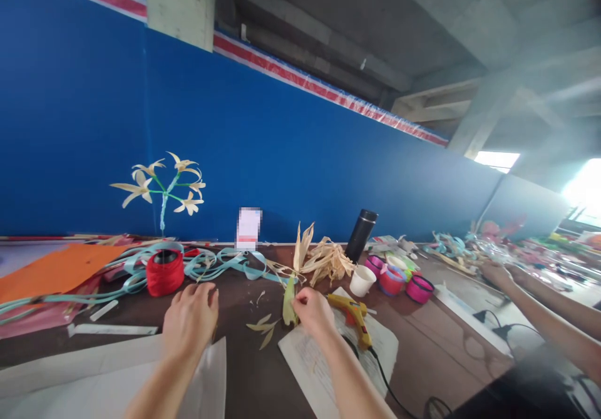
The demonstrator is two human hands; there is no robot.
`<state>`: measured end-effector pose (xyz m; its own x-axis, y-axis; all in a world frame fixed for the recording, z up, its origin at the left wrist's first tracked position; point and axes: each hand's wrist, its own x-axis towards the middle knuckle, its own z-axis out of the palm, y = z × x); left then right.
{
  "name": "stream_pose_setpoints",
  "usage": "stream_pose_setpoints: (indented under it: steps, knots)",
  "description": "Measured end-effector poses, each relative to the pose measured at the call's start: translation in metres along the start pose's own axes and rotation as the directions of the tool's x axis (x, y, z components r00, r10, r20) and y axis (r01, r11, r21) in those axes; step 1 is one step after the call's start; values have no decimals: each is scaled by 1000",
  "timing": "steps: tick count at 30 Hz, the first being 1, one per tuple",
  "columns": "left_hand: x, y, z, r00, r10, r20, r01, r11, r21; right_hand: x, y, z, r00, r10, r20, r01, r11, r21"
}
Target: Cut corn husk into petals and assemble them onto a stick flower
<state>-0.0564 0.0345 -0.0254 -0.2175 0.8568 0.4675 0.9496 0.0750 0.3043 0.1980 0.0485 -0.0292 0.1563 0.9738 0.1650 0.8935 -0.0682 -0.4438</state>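
My right hand (pixel 315 311) is closed in a pinch at the edge of a pale green corn husk piece (pixel 288 305) standing near the table's middle. To its left, my left hand (pixel 191 314) hovers low over the table by white paper sheets (pixel 117 378); its fingers are curled, and their tips are partly hidden. Between the hands lie a few small narrow green leaf pieces (pixel 265 327). Dried corn husks (pixel 331 261) are heaped behind my right hand. A yellow glue gun (pixel 354 315) rests on a printed paper (pixel 312 362) just right of it.
A red ribbon roll (pixel 165 274) and light blue ribbon (pixel 218 265) lie at left, below a husk-flower stem (pixel 164 212). A black bottle (pixel 360 236), white cup (pixel 362 280) and magenta roll (pixel 419 288) stand at right. Another person's arms (pixel 539 306) reach in farther right.
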Motion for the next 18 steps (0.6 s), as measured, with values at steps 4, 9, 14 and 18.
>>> stream_pose_setpoints:
  steps: [4, 9, 14, 18]
  knots:
    - [-7, 16, 1, 972, 159, -176, -179, 978, -108, -3, -3, 0, 987, -88, -132, 129, 929, 346]
    - [-24, 36, 4, 962, 248, -116, -274, 890, -365, -6, -13, 5, 990, 17, 137, -125, 530, 838]
    - [-34, 48, 3, 964, 267, -6, -233, 831, -506, 2, -5, 3, 925, 30, 379, -365, -210, 907]
    - [-33, 51, 1, 966, 259, 14, -212, 821, -529, 10, 13, -13, 861, -156, 484, -483, -548, 683]
